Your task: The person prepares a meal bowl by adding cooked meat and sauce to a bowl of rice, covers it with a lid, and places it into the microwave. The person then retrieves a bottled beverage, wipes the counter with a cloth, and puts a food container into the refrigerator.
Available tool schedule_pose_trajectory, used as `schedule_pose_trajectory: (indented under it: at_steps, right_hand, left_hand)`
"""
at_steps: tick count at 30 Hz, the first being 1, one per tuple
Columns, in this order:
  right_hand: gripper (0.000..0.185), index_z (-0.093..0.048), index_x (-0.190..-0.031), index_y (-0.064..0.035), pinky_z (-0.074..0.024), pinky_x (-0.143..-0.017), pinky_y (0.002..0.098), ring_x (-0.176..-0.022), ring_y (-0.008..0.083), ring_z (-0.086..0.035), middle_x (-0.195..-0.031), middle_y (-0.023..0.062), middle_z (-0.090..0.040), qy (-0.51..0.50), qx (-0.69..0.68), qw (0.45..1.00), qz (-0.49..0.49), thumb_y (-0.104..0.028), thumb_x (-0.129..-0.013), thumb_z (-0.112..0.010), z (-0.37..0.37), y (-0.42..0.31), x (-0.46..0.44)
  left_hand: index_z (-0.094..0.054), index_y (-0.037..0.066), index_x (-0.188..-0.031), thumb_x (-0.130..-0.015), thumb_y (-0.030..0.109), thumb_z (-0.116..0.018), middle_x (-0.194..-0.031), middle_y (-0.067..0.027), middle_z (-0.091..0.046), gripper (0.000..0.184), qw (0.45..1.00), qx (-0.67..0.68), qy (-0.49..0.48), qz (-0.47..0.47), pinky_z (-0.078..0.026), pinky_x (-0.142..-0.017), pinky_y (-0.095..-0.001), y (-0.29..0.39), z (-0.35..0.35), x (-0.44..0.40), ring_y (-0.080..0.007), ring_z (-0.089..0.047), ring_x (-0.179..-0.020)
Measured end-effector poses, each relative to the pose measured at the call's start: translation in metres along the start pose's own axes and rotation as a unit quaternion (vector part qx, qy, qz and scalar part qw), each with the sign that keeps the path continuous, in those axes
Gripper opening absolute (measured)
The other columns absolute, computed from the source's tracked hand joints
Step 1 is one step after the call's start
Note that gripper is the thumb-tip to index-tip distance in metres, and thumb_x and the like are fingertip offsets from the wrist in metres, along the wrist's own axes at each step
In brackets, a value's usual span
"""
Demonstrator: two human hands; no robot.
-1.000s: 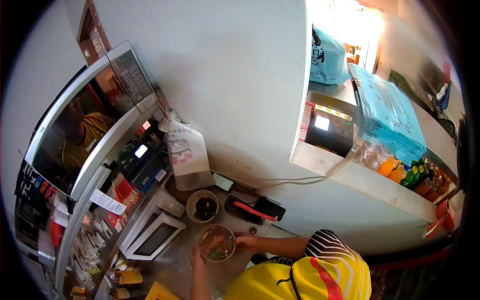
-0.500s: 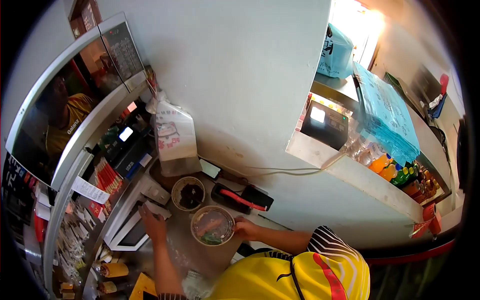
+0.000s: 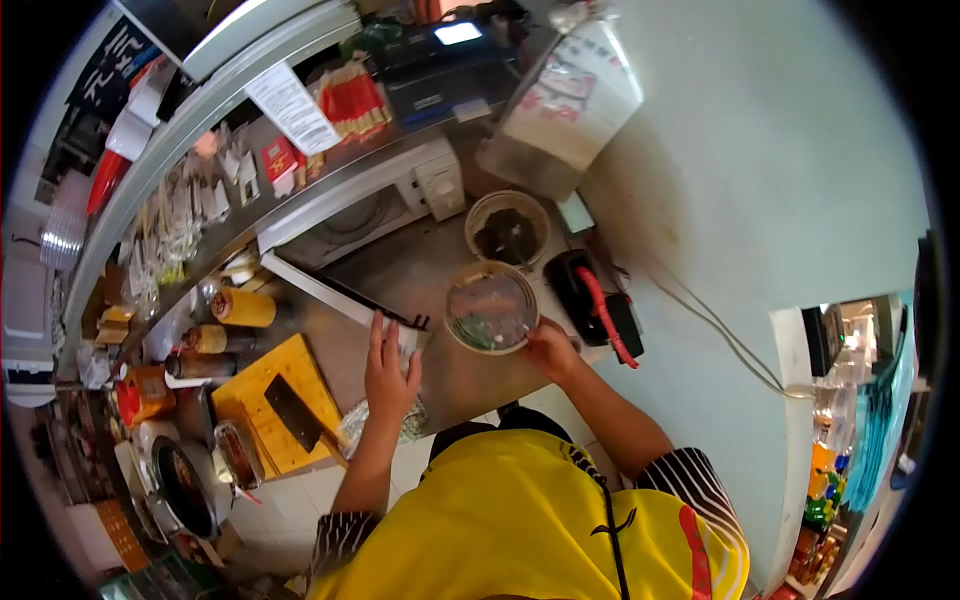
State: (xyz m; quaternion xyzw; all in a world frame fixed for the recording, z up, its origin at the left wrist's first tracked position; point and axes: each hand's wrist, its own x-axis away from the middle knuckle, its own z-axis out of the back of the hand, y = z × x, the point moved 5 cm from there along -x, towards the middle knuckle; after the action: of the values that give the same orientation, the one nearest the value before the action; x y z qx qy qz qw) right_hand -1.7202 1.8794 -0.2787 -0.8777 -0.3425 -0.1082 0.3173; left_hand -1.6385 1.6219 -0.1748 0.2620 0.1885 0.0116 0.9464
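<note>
My right hand grips the rim of a round takeaway bowl, holding it above the metal counter. Pinkish and green food shows through its top, which looks covered by a clear lid. My left hand has its fingers spread and holds nothing. Its fingertips are at the free edge of the microwave door; whether they touch cannot be made out. The white microwave stands open at the back of the counter. Behind the held bowl sits another round bowl with dark contents.
A black case with a red strap lies right of the bowls, by the wall. At left are a yellow cutting board with a cleaver, sauce bottles and a dark pot. A shelf with packets runs above the microwave.
The microwave door has swung open toward me, with my left hand moving along at its edge. My right hand still holds the bowl. The head view has turned left and down.
</note>
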Motion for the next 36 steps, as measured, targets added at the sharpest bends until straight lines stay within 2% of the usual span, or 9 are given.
schedule_pose_trajectory:
  at_steps: [2, 6, 10, 13, 17, 23, 28, 33, 36]
  right_hand:
    - [0.046, -0.048, -0.123, 0.0015, -0.0496, -0.087, 0.0391, -0.097, 0.0238, -0.059, -0.11, 0.0126, -0.059, 0.0, 0.016, 1.0, -0.025, -0.011, -0.08, -0.056, -0.008, 0.016, -0.047]
    - [0.033, -0.052, -0.113, -0.003, -0.0496, -0.076, 0.0369, -0.082, 0.0208, -0.055, -0.097, 0.0078, -0.056, 0.057, 0.043, 0.995, -0.068, -0.011, -0.082, -0.059, -0.043, 0.051, -0.151]
    - [0.025, -0.054, -0.105, -0.0031, -0.05, -0.076, 0.0365, -0.084, 0.0208, -0.056, -0.096, 0.0076, -0.057, 0.003, 0.06, 0.997, -0.039, -0.013, -0.082, -0.06, -0.09, 0.084, -0.267]
    - [0.013, -0.06, -0.094, -0.0085, -0.0532, -0.075, 0.0346, -0.086, 0.0186, -0.059, -0.091, 0.0063, -0.061, 0.067, 0.076, 0.995, -0.017, -0.012, -0.082, -0.061, -0.122, 0.093, -0.332]
    - [0.024, -0.059, -0.104, -0.0088, -0.0535, -0.076, 0.0348, -0.089, 0.0197, -0.058, -0.097, 0.006, -0.06, 0.031, 0.086, 0.996, 0.013, -0.017, -0.082, -0.064, -0.149, 0.095, -0.39]
    - [0.031, -0.059, -0.108, -0.0095, -0.0536, -0.075, 0.0341, -0.091, 0.021, -0.058, -0.107, 0.0056, -0.058, 0.096, 0.08, 0.992, 0.027, -0.028, -0.084, -0.068, -0.163, 0.087, -0.394]
    - [0.033, -0.059, -0.11, -0.0047, -0.0553, -0.068, 0.0357, -0.087, 0.0219, -0.061, -0.102, 0.0075, -0.06, 0.073, 0.236, 0.963, 0.104, -0.026, -0.086, -0.067, -0.151, 0.085, -0.401]
    - [0.03, -0.06, -0.102, 0.0031, -0.0549, -0.059, 0.0367, -0.071, 0.0201, -0.064, -0.083, 0.0112, -0.064, 0.1, 0.444, 0.859, 0.236, -0.02, -0.085, -0.067, -0.156, 0.08, -0.403]
    - [0.027, -0.059, -0.1, 0.0023, -0.0542, -0.06, 0.0362, -0.071, 0.0234, -0.066, -0.085, 0.0136, -0.066, 0.056, 0.358, 0.926, 0.107, -0.017, -0.082, -0.066, -0.152, 0.078, -0.379]
  left_hand:
    - [-0.042, -0.001, -0.136, -0.084, 0.01, -0.065, -0.147, -0.024, -0.031, 0.059, 1.0, -0.011, 0.018, 0.016, -0.05, -0.086, -0.0365, -0.004, 0.022, 0.032, -0.0367, -0.054, -0.113]
    - [-0.046, 0.004, -0.136, -0.083, 0.007, -0.065, -0.148, -0.0234, -0.026, 0.057, 0.995, -0.014, 0.028, 0.096, -0.05, -0.085, -0.0368, -0.016, 0.048, 0.072, -0.0358, -0.054, -0.112]
    - [-0.049, 0.007, -0.135, -0.081, 0.005, -0.067, -0.145, -0.0235, -0.029, 0.057, 0.986, -0.062, 0.009, 0.156, -0.049, -0.085, -0.0381, -0.021, 0.065, 0.09, -0.0361, -0.047, -0.119]
    - [-0.049, 0.008, -0.135, -0.08, 0.007, -0.07, -0.138, -0.0248, -0.034, 0.058, 0.979, -0.047, -0.007, 0.199, -0.049, -0.084, -0.0388, -0.029, 0.069, 0.097, -0.0386, -0.045, -0.119]
    - [-0.049, 0.011, -0.135, -0.079, 0.008, -0.071, -0.13, -0.0226, -0.038, 0.06, 0.975, -0.051, -0.021, 0.217, -0.051, -0.081, -0.0393, -0.033, 0.072, 0.1, -0.0371, -0.047, -0.112]
    - [-0.05, 0.012, -0.135, -0.078, 0.008, -0.072, -0.123, -0.0214, -0.043, 0.061, 0.978, -0.051, -0.032, 0.199, -0.052, -0.078, -0.0367, -0.036, 0.071, 0.097, -0.0339, -0.05, -0.105]
    - [-0.052, 0.012, -0.134, -0.077, 0.009, -0.071, -0.117, -0.0194, -0.045, 0.06, 0.979, -0.065, -0.042, 0.188, -0.05, -0.073, -0.0345, -0.035, 0.073, 0.094, -0.0307, -0.05, -0.1]
    - [-0.052, 0.013, -0.134, -0.077, 0.009, -0.07, -0.107, -0.0171, -0.047, 0.06, 0.981, -0.058, -0.042, 0.182, -0.05, -0.071, -0.0338, -0.028, 0.071, 0.084, -0.0278, -0.05, -0.092]
    - [-0.051, 0.013, -0.135, -0.078, 0.008, -0.069, -0.101, -0.0166, -0.048, 0.06, 0.983, -0.051, -0.045, 0.172, -0.049, -0.07, -0.0344, -0.027, 0.064, 0.078, -0.0278, -0.051, -0.086]
